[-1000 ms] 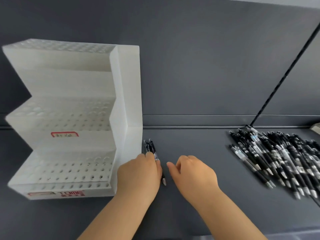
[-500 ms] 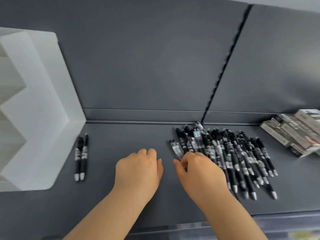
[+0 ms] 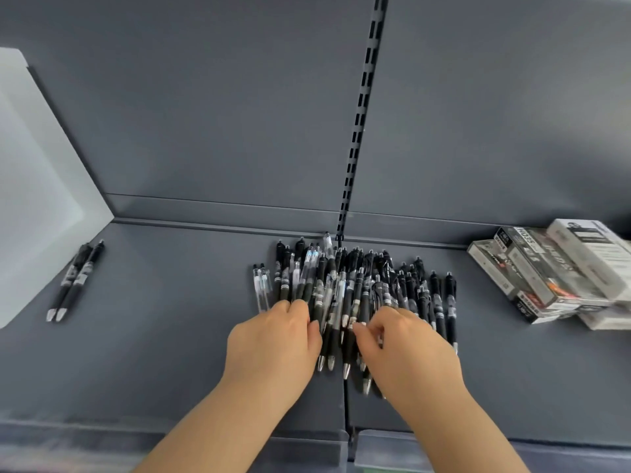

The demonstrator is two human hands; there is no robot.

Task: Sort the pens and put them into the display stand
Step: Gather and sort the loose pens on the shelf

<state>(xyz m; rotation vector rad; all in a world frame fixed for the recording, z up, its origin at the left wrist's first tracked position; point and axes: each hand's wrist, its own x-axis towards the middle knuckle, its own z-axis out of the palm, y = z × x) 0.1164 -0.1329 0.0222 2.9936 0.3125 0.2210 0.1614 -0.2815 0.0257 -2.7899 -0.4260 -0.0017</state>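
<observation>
While left grip (image 3: 275,339) and right grip (image 3: 404,343) touch pen pile (image 3: 358,281), near edge.

Both reach forward side by side, palms down, backs up. Left hand (image 3: 273,339): fingers curled downward, thumb alongside. Right hand (image 3: 406,346): fingers curled, thumb near forefinger. Grip unclear on both.

one white display stand (image 3: 41,199) at the far left. two black pens (image 3: 73,281) lie side by side just beside it. one overlapping pile of pens (image 3: 358,285) in the middle, too many to count. at least three stacked boxes (image 3: 546,268) at the right. two hands, left hand (image 3: 276,343) and right hand (image 3: 406,346), on the pile's near side.
</observation>
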